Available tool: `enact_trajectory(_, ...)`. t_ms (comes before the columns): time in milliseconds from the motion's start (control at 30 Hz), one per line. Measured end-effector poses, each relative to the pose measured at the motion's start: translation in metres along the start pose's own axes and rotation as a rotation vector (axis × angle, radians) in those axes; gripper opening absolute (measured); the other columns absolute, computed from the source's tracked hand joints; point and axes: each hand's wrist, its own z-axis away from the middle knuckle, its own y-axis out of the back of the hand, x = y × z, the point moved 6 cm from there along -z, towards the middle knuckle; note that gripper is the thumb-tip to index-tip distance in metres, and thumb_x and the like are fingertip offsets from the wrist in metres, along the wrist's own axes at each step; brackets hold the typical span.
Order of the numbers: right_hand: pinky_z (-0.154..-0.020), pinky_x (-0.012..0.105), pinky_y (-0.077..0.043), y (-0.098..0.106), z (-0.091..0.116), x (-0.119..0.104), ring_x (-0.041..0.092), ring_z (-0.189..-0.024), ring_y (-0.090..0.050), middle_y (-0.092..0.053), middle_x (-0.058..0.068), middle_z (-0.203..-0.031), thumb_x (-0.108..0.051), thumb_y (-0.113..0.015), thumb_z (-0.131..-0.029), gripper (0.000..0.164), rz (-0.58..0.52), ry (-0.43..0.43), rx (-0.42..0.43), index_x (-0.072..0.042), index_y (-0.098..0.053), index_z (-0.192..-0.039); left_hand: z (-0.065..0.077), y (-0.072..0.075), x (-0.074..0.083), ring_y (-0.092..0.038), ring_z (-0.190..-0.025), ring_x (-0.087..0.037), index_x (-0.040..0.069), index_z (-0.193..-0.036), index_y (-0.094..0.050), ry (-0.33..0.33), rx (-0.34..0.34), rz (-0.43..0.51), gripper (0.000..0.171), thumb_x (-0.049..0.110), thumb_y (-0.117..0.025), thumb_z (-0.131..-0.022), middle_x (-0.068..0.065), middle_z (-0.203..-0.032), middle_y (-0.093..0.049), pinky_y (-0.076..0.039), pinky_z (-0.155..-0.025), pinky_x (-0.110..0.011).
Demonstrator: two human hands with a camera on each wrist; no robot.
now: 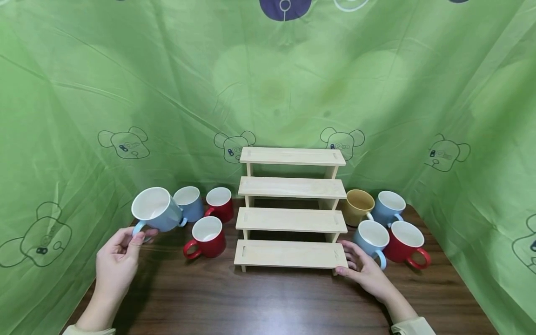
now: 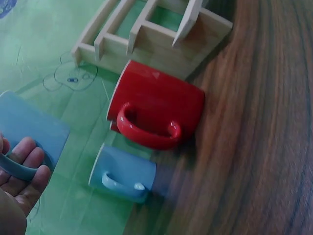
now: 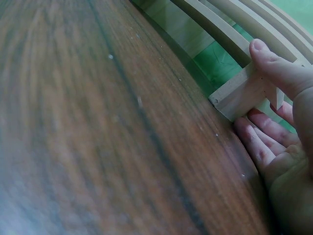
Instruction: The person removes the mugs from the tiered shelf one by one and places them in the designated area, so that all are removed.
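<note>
My left hand (image 1: 119,260) grips a light blue mug (image 1: 164,218) by its handle, fingers curled through the loop in the left wrist view. The mug is raised above the table's left side, white inside showing, tilted slightly. At the centre stands a four-step wooden display rack (image 1: 291,255). With my right hand (image 1: 368,274) I hold the lower right front corner of the rack. In the right wrist view the thumb (image 3: 266,56) lies on the bottom step's edge and the other fingers rest beside the rack's side panel (image 3: 242,95).
Left of the rack stand a blue mug (image 1: 190,207), a red mug (image 1: 222,209) and a nearer red mug (image 1: 211,244). On its right are a yellow mug (image 1: 356,211), two blue mugs and a red mug (image 1: 404,249). Green cloth (image 1: 284,93) surrounds the wooden table (image 1: 251,302).
</note>
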Motion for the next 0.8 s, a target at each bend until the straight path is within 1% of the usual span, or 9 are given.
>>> enact_trajectory(100, -0.101, 0.021, -0.057, 0.000, 0.000, -0.001, 0.005, -0.126, -0.064, -0.056, 0.033, -0.147, 0.002, -0.080, -0.097, 0.071, 0.005, -0.005, 0.002, 0.006, -0.043, -0.157, 0.002, 0.004, -0.006, -0.079, -0.084, -0.007, -0.018, -0.110, -0.068, 0.023, 0.003, -0.018, 0.012, -0.007, -0.066, -0.105, -0.004, -0.098, -0.084, -0.061, -0.078, -0.015)
enact_trajectory(200, -0.100, 0.022, -0.057, 0.000, 0.000, -0.001, 0.005, -0.126, -0.064, -0.056, 0.034, -0.147, 0.002, -0.080, -0.097, 0.071, 0.006, -0.001, 0.003, 0.006, -0.043, -0.157, 0.005, 0.007, -0.012, -0.079, -0.083, -0.006, -0.015, -0.111, -0.069, 0.036, 0.003, -0.070, 0.013, -0.004, -0.068, -0.105, -0.001, -0.098, -0.084, -0.060, -0.076, -0.013)
enact_trajectory(233, -0.100, 0.022, -0.057, 0.000, 0.000, -0.002, 0.006, -0.126, -0.065, -0.056, 0.033, -0.147, 0.002, -0.080, -0.097, 0.071, 0.005, 0.001, 0.001, 0.006, -0.043, -0.157, 0.005, 0.008, -0.015, -0.078, -0.083, -0.006, -0.015, -0.111, -0.069, 0.043, 0.001, -0.082, 0.013, -0.004, -0.068, -0.105, -0.002, -0.098, -0.084, -0.060, -0.076, -0.013)
enact_trajectory(333, -0.100, 0.022, -0.058, 0.001, 0.000, -0.002, 0.006, -0.126, -0.065, -0.057, 0.032, -0.146, 0.003, -0.080, -0.096, 0.071, 0.002, 0.006, 0.003, 0.006, -0.043, -0.157, 0.008, 0.010, -0.023, -0.078, -0.085, -0.004, -0.013, -0.113, -0.070, 0.036, -0.011, -0.138, 0.013, -0.003, -0.068, -0.106, -0.001, -0.100, -0.085, -0.059, -0.078, -0.012)
enact_trajectory(433, -0.099, 0.023, -0.058, 0.000, 0.000, -0.002, 0.006, -0.125, -0.066, -0.058, 0.031, -0.145, 0.004, -0.080, -0.096, 0.071, 0.003, 0.012, 0.001, 0.007, -0.043, -0.156, 0.010, 0.011, -0.032, -0.078, -0.085, -0.003, -0.013, -0.114, -0.070, 0.040, -0.023, -0.154, 0.013, -0.003, -0.067, -0.106, -0.001, -0.101, -0.085, -0.059, -0.080, -0.012)
enact_trajectory(533, -0.099, 0.023, -0.058, 0.001, 0.000, -0.001, 0.006, -0.125, -0.066, -0.058, 0.031, -0.145, 0.005, -0.079, -0.096, 0.071, 0.000, 0.015, -0.001, 0.007, -0.042, -0.156, 0.013, 0.011, -0.040, -0.077, -0.083, -0.003, -0.012, -0.114, -0.071, 0.051, -0.031, -0.176, 0.014, -0.001, -0.067, -0.106, 0.001, -0.101, -0.085, -0.058, -0.078, -0.012)
enact_trajectory(633, -0.099, 0.023, -0.058, 0.001, 0.000, 0.000, 0.006, -0.125, -0.066, -0.057, 0.033, -0.146, 0.005, -0.079, -0.096, 0.071, -0.007, 0.011, -0.005, 0.006, -0.042, -0.157, 0.016, 0.010, -0.046, -0.077, -0.081, -0.003, -0.011, -0.114, -0.071, 0.068, -0.039, -0.181, 0.013, -0.001, -0.068, -0.106, 0.002, -0.100, -0.084, -0.058, -0.075, -0.012)
enact_trajectory(800, -0.100, 0.023, -0.058, 0.001, 0.000, 0.000, 0.007, -0.125, -0.066, -0.056, 0.034, -0.147, 0.005, -0.079, -0.096, 0.071, -0.015, 0.002, -0.008, 0.006, -0.042, -0.157, 0.019, 0.007, -0.057, -0.076, -0.080, -0.006, -0.014, -0.113, -0.069, 0.100, -0.052, -0.128, 0.013, -0.003, -0.067, -0.106, 0.002, -0.099, -0.084, -0.055, -0.065, -0.013)
